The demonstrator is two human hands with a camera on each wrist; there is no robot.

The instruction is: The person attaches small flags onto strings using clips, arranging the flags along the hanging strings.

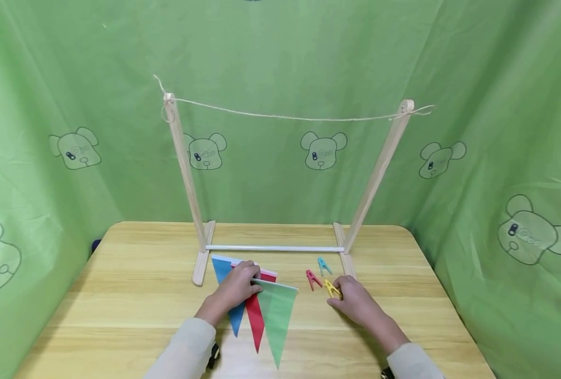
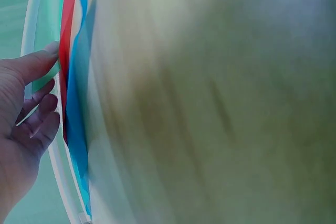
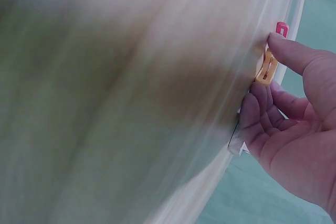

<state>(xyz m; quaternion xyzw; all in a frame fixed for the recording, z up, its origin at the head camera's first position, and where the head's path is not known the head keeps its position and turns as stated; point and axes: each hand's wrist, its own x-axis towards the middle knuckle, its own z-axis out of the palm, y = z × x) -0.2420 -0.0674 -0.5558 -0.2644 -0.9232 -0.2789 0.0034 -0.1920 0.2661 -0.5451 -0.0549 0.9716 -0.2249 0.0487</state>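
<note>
My left hand (image 1: 236,285) pinches the green pennant (image 1: 276,310) near its upper left corner. Beneath it are a red pennant (image 1: 255,318) and a blue pennant (image 1: 222,269), spread like a fan; in the left wrist view the blue pennant (image 2: 77,114) has a curled edge. Thumb and fingers of my right hand (image 1: 356,301) close round a yellow clothespin (image 1: 331,287) at the table surface. The right wrist view shows that clothespin (image 3: 267,68) between thumb and fingers. Beside it lie a red clothespin (image 1: 313,279) and a blue clothespin (image 1: 324,265).
A wooden stand rises behind the hands, with a left post (image 1: 185,168), a right post (image 1: 379,173) and a white crossbar (image 1: 275,248). Twine (image 1: 280,116) sags between the post tops. Green printed curtains (image 1: 271,189) surround the wooden table (image 1: 133,295).
</note>
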